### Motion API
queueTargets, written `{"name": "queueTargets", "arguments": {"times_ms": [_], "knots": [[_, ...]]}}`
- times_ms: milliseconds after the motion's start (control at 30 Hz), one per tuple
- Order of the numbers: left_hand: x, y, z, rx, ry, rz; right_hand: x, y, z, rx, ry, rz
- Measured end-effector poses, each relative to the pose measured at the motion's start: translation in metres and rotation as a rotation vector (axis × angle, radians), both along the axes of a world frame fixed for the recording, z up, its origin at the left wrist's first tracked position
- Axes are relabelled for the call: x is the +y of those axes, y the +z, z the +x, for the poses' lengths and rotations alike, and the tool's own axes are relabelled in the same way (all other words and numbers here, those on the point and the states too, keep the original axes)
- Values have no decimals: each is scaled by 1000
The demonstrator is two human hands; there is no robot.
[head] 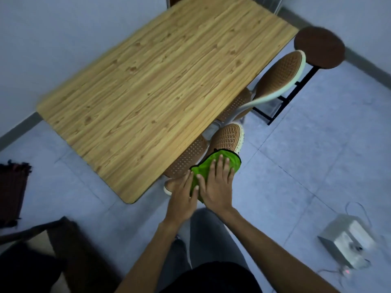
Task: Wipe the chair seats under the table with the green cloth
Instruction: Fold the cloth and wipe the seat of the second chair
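Lying lengthwise along the near chair's back (227, 138), green cloth (211, 166) under both flat, spread hands (218, 182).

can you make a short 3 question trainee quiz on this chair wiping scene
1. True or false: the bright green cloth lies on the wood-grain tabletop.
2. Which hand lies flat on top of the cloth? A) right hand B) left hand C) neither
3. How many brown woven chairs show at the table's edge?

Key
1. False: it is draped over the near brown woven chair.
2. A
3. Two: the near one and the far chair.
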State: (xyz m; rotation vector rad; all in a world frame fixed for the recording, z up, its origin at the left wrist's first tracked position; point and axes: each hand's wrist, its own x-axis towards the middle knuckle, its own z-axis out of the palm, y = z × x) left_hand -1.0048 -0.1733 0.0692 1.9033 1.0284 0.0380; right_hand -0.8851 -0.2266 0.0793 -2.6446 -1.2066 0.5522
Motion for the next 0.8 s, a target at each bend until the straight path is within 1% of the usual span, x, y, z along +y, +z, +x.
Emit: {"name": "queueTargets", "arguments": {"times_ms": [67,100,133,200,267,300,333,400,467,567,633,700,767,800], "knots": [[-2,-3,5,15,113,-35,12,-5,17,-1,-53,-9],[-3,-5,8,56,146,-22,14,-9,30,-18,-66,11],[-4,-7,11,107,162,28,16,-11,44,-27,-72,35],[-4,-12,28,216,196,187,24,-18,85,-42,-25,64],[-6,-17,45,387,268,299,36,-26,123,-2,17,93],[-6,-18,51,490,307,319,44,-28,143,64,-10,127],[-8,-19,57,575,352,318,52,-32,163,169,-67,161],[-12,-23,63,663,398,353,76,-39,203,397,-168,159],[-12,-26,64,681,366,416,106,-49,237,549,-139,9],[-8,-32,60,625,314,495,156,-66,270,878,-116,-286],[-7,-32,60,591,312,501,179,-73,280,1021,-131,-503],[-6,-31,61,586,337,460,189,-80,281,1052,-165,-619],[-6,-29,61,577,335,409,190,-82,279,1051,-174,-647],[-5,-27,61,571,322,392,189,-78,278,1044,-175,-627]]}}
